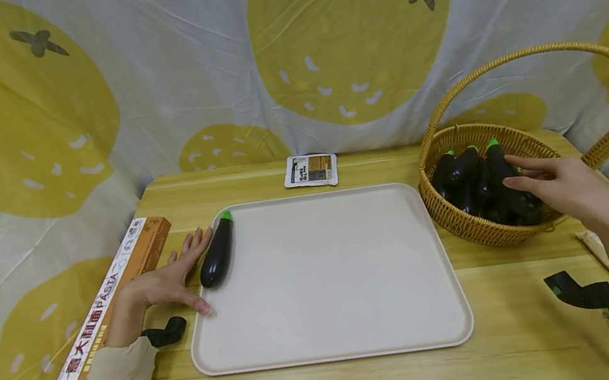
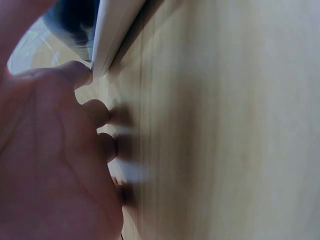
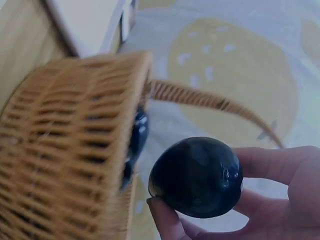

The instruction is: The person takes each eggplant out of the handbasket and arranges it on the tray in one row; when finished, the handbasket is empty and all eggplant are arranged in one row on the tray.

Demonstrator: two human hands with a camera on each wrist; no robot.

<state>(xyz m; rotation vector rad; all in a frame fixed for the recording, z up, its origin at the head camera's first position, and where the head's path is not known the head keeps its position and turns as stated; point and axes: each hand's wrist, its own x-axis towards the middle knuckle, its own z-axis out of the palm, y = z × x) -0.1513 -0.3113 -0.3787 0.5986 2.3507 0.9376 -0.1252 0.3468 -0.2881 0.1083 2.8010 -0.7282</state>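
Observation:
A white tray [image 1: 338,274] lies in the middle of the table, with one dark eggplant [image 1: 217,251] along its left side, its green stem end toward the back. My left hand [image 1: 170,282] is spread at the tray's left rim, thumb over the rim; in the left wrist view its fingertips [image 2: 100,112] come down at the wood. At the right, my right hand [image 1: 560,181] pinches another eggplant [image 3: 197,177] between thumb and fingers. This eggplant shows beyond the rim of the wicker basket [image 1: 475,229] in the right wrist view. Several more eggplants [image 1: 462,170] lie in the basket.
A long pasta box [image 1: 109,296] lies on the table beside my left forearm. Behind the tray is a small flat packet [image 1: 310,171]. The basket's tall handle [image 1: 527,52] arches over it. A patterned curtain [image 1: 181,72] hangs behind the table.

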